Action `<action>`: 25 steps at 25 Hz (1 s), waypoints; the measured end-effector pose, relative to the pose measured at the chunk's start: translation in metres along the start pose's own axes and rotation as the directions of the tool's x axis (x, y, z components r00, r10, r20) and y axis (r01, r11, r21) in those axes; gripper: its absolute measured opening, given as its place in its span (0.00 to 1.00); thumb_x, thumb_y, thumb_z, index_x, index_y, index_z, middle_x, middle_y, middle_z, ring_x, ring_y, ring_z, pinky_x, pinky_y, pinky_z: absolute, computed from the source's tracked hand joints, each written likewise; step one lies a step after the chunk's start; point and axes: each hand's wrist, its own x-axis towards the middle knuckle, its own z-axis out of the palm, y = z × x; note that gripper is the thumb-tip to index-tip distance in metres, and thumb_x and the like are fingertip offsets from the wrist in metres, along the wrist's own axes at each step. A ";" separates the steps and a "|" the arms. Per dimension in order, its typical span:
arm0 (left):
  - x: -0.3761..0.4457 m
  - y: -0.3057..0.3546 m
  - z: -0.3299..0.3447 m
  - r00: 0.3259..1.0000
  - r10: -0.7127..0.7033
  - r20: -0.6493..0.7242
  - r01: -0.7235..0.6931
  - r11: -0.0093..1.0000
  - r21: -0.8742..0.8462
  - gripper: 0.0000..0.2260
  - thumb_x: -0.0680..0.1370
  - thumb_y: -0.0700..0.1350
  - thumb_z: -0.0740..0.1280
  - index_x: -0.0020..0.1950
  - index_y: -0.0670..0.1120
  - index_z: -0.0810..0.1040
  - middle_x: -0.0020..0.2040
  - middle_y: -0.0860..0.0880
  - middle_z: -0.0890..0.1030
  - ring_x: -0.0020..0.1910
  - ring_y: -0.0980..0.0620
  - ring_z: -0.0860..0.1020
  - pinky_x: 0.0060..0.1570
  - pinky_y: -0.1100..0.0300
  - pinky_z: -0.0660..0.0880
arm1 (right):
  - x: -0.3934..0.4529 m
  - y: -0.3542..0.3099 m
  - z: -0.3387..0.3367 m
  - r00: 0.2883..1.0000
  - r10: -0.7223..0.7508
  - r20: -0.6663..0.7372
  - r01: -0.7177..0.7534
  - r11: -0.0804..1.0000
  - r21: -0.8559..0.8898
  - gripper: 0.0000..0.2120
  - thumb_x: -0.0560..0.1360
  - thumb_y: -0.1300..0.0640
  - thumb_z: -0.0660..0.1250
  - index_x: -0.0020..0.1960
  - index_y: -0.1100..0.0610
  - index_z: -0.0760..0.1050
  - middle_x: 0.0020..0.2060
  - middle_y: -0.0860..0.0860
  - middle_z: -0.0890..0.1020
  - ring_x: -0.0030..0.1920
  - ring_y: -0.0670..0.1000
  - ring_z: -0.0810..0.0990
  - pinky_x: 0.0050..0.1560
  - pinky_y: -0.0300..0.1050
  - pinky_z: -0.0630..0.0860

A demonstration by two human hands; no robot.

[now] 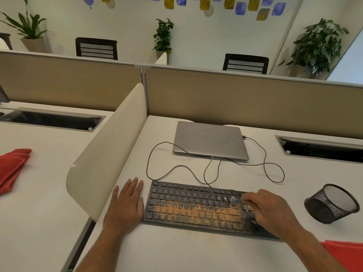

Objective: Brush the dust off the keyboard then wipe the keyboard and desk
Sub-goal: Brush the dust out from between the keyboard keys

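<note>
Right hand (269, 208) grips brush (235, 200) over keyboard (196, 209).

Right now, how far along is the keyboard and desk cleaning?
Early in the brushing. Orange dust still covers the middle and lower rows of the keyboard; only the top rows look clean. The right hand grips a small blurred brush over the right-side keys, while the left hand rests flat on the desk beside the keyboard. Wiping has not begun: the red cloth lies on the neighbouring desk.
</note>
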 end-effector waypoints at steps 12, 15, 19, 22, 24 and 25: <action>0.000 0.002 -0.002 1.000 -0.001 0.017 0.001 1.000 0.003 0.34 0.77 0.58 0.36 0.82 0.51 0.50 0.82 0.54 0.49 0.80 0.56 0.44 0.79 0.49 0.39 | -0.003 -0.005 0.008 0.996 -0.009 0.090 0.016 0.997 -0.077 0.24 0.59 0.64 0.79 0.49 0.43 0.79 0.31 0.43 0.79 0.29 0.46 0.76 0.24 0.40 0.72; -0.001 0.001 -0.003 1.000 -0.002 0.018 0.002 1.000 -0.006 0.34 0.77 0.58 0.36 0.82 0.51 0.51 0.82 0.54 0.50 0.80 0.56 0.44 0.79 0.49 0.39 | -0.005 0.001 0.006 0.991 0.054 0.121 -0.041 0.994 -0.105 0.23 0.61 0.63 0.78 0.49 0.41 0.78 0.31 0.44 0.79 0.30 0.46 0.76 0.24 0.40 0.72; 0.000 0.002 -0.003 0.999 -0.008 0.037 0.007 1.000 0.012 0.35 0.75 0.58 0.34 0.82 0.52 0.48 0.82 0.55 0.47 0.80 0.57 0.42 0.78 0.50 0.37 | -0.004 0.007 -0.001 0.995 0.079 0.067 -0.074 0.995 -0.062 0.19 0.63 0.61 0.78 0.48 0.43 0.78 0.29 0.43 0.76 0.29 0.44 0.72 0.24 0.41 0.71; 0.000 0.002 -0.003 0.999 -0.009 0.036 0.008 1.000 0.017 0.35 0.75 0.58 0.34 0.82 0.52 0.48 0.82 0.55 0.47 0.80 0.57 0.42 0.78 0.50 0.37 | -0.003 0.003 -0.003 0.999 0.043 0.026 -0.044 0.999 0.019 0.16 0.67 0.62 0.75 0.49 0.46 0.79 0.30 0.43 0.78 0.30 0.44 0.74 0.26 0.41 0.73; 0.000 0.003 -0.003 0.999 -0.007 0.034 0.007 1.000 0.014 0.35 0.75 0.58 0.34 0.82 0.52 0.48 0.82 0.55 0.47 0.80 0.57 0.42 0.78 0.50 0.37 | -0.006 0.003 0.003 0.998 0.020 0.067 -0.019 1.000 -0.011 0.18 0.67 0.61 0.75 0.50 0.44 0.78 0.31 0.43 0.79 0.31 0.46 0.76 0.26 0.42 0.74; 0.000 0.003 -0.004 0.999 -0.006 0.034 0.005 1.000 0.014 0.35 0.75 0.58 0.34 0.82 0.52 0.48 0.82 0.55 0.47 0.80 0.57 0.42 0.78 0.50 0.37 | -0.008 0.005 0.006 0.995 0.033 0.093 -0.029 0.998 -0.047 0.18 0.67 0.61 0.75 0.50 0.43 0.77 0.32 0.43 0.79 0.31 0.47 0.76 0.26 0.43 0.74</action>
